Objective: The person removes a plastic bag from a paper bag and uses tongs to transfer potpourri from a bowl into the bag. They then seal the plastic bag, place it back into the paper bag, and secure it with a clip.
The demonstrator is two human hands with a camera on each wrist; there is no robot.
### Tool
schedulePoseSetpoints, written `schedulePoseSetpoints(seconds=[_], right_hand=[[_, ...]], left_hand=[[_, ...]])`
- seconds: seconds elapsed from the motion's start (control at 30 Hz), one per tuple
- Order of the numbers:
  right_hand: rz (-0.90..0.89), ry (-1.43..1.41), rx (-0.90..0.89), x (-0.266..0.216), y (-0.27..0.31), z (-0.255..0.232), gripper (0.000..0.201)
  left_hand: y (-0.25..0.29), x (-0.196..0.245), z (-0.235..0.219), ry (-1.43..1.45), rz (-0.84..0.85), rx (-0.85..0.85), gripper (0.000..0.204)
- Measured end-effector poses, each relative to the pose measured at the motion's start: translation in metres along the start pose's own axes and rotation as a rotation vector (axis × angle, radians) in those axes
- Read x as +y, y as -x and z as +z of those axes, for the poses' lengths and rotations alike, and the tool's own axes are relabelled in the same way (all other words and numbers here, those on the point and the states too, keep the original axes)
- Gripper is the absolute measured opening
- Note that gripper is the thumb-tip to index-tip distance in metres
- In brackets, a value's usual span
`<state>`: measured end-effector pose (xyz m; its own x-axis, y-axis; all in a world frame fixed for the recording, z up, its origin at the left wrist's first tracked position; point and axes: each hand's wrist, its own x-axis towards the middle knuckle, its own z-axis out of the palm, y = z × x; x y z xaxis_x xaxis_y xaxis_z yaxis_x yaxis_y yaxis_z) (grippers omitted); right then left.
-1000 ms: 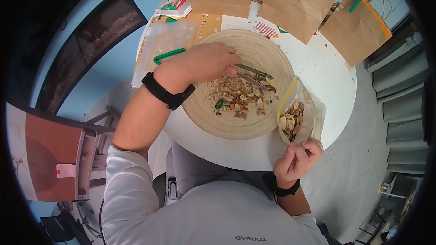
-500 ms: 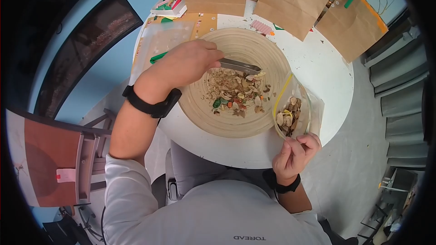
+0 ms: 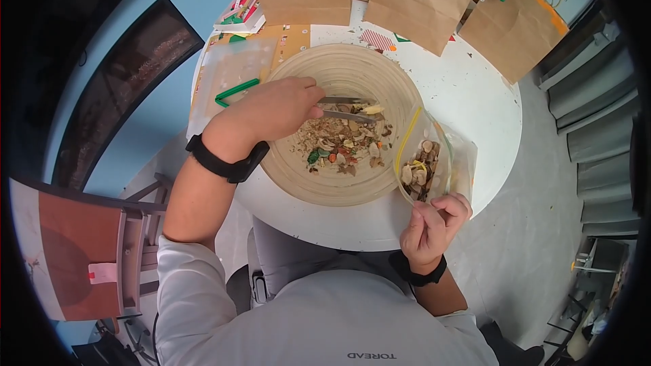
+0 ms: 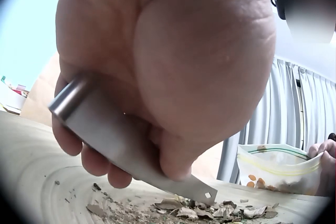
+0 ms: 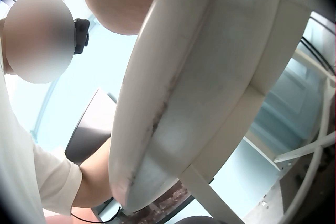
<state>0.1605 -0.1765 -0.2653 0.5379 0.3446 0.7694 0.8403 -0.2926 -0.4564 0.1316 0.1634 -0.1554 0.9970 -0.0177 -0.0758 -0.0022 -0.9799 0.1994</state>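
My left hand [image 3: 271,110] grips a pair of metal tongs [image 3: 346,116] over a round, ringed tray [image 3: 386,71]. The tongs' two arms stand apart, with a pale yellowish piece [image 3: 373,109] at their tips. Below lies a heap of dried, flaky bits [image 3: 347,144] in brown, green and orange. In the left wrist view the tongs [image 4: 115,134] run along under the palm, held between thumb and fingers. With thumb and fingers my right hand [image 3: 434,227] pinches the near rim of a clear zip bag [image 3: 444,163], its mouth spread, brown and pale pieces [image 3: 420,169] inside.
Brown paper bags [image 3: 417,7] with green clips line the table's far side. A translucent sheet [image 3: 237,61] and a green clip strip [image 3: 237,90] lie left of the tray. Behind them stands a white box [image 3: 241,17] of coloured strips. Crumbs dot the white table [image 3: 488,115].
The tongs have shifted left over the tray, away from the bag. Their arms were apart, then drawn close together, and are apart again now. The right hand keeps its pinch on the bag.
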Motion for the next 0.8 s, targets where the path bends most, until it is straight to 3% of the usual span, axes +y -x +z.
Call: schedulePoseSetpoints(seconds=[0.27, 0.57, 0.67, 0.8], right_hand=[[-0.007, -0.022, -0.018, 0.0, -0.002, 0.0, 0.023], [0.006, -0.025, -0.021, -0.001, -0.003, 0.003, 0.024], [0.01, -0.02, -0.02, -0.002, -0.004, 0.003, 0.024], [-0.002, -0.015, -0.011, -0.002, -0.004, 0.003, 0.024]], left_hand=[[0.012, -0.001, 0.0, 0.06, 0.056, -0.002, 0.02], [0.029, 0.0, -0.007, 0.081, 0.111, 0.284, 0.025], [0.033, 0.024, -0.023, 0.123, 0.098, 0.267, 0.026], [0.023, 0.056, -0.009, 0.233, 0.332, 0.29, 0.031]])
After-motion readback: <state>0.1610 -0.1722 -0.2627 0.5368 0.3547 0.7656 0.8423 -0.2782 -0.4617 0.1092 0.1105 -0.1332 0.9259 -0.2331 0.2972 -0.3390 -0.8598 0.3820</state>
